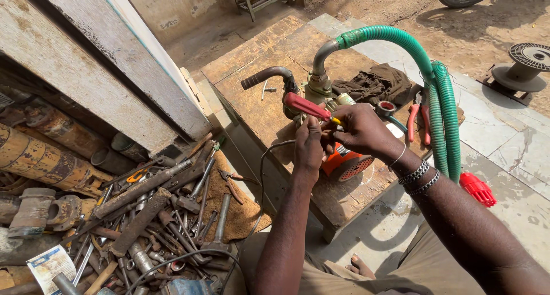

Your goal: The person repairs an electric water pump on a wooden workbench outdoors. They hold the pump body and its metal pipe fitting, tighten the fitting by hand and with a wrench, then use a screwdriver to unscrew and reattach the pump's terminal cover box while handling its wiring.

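Observation:
A small orange water pump (348, 164) sits on a worn wooden bench (269, 60), mostly hidden behind my hands. My right hand (361, 129) grips a red-handled screwdriver (306, 107) whose handle points up and to the left over the pump. My left hand (309, 146) is closed against the pump body just below the screwdriver, and whether it pinches anything is hidden. A green ribbed hose (441, 100) arches from a grey metal elbow (321, 60) on the pump and hangs down at the right.
Red-handled pliers (417, 120) and a dark rag (378, 83) lie on the bench behind the pump. A heap of rusty tools, spanners and pipes (154, 215) covers the floor at the left. A black cable (263, 174) runs down from the pump.

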`<state>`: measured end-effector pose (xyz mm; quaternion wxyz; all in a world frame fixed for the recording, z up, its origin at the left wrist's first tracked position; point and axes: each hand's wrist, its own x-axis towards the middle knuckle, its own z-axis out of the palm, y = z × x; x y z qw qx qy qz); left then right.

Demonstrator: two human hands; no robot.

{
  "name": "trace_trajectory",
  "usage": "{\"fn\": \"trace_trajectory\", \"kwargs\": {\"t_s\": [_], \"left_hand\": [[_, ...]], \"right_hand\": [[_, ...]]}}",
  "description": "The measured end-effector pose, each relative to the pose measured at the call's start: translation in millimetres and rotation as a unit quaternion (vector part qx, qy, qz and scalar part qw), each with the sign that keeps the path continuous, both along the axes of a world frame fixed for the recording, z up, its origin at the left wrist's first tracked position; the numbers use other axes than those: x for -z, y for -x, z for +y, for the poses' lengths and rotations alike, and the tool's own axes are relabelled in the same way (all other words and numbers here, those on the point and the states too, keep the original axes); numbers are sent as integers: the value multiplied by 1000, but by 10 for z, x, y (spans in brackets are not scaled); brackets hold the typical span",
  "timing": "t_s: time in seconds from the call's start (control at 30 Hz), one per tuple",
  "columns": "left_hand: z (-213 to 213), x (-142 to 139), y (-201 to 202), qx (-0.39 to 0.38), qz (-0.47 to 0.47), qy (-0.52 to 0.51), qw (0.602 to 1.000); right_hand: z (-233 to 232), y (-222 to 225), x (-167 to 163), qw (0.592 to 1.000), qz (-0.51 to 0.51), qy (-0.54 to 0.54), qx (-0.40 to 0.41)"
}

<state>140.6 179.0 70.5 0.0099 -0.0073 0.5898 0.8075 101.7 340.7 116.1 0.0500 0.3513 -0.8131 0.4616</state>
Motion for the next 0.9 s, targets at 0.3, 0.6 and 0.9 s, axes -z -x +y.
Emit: {"fn": "trace_trajectory", "kwargs": {"t_s": [0.3, 0.6, 0.9], "left_hand": [[-266, 579, 247, -93, 97, -82, 988], [-132, 206, -152, -84, 88, 231, 965], [-138, 150, -144, -188, 256, 388, 865]], "right_hand": [[96, 87, 160, 989, 115, -79, 51], [120, 15, 313, 988, 145, -11, 52], [84, -11, 180, 994, 105, -33, 14]]}}
